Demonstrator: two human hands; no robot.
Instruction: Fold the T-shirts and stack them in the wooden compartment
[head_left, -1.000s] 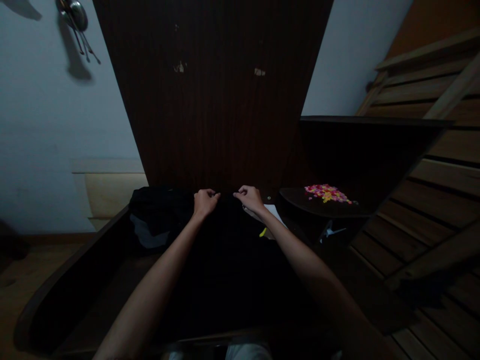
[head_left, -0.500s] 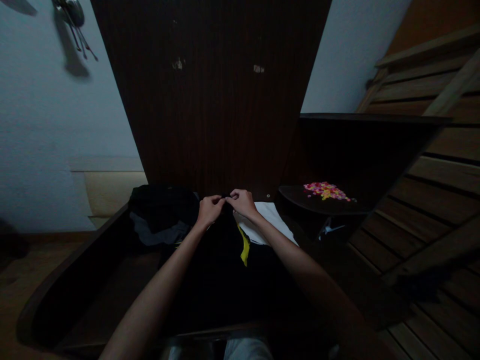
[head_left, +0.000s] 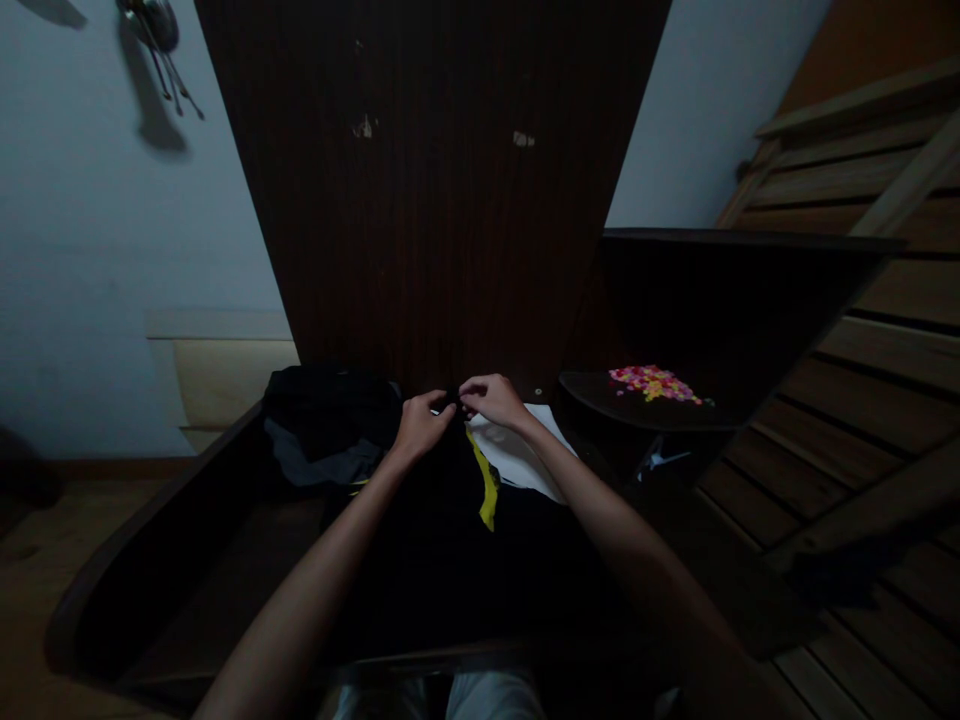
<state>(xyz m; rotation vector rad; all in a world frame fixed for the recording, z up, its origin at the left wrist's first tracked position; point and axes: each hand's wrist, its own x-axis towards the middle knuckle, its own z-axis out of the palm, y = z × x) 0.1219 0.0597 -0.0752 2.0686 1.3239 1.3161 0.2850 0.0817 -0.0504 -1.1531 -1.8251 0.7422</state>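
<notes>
A black garment [head_left: 442, 530] with a yellow stripe [head_left: 487, 490] lies spread on a dark wooden desk [head_left: 187, 560] in front of me. My left hand [head_left: 421, 422] and my right hand [head_left: 491, 398] meet at its far edge, both pinching the black cloth there, fingertips almost touching. A white sheet or cloth [head_left: 521, 450] shows under my right wrist. The scene is very dim and the garment's outline is hard to make out.
A heap of dark and grey clothes [head_left: 326, 430] sits at the desk's far left. A tall dark wooden panel [head_left: 435, 200] rises behind. Right of it a dark shelf [head_left: 645, 405] carries small pink and yellow pieces [head_left: 652, 383]. Wooden slats [head_left: 870, 330] fill the right side.
My hands have come together from a spread grip at the garment's far edge. The cloth has narrowed, uncovering the yellow stripe and the white sheet beneath.
</notes>
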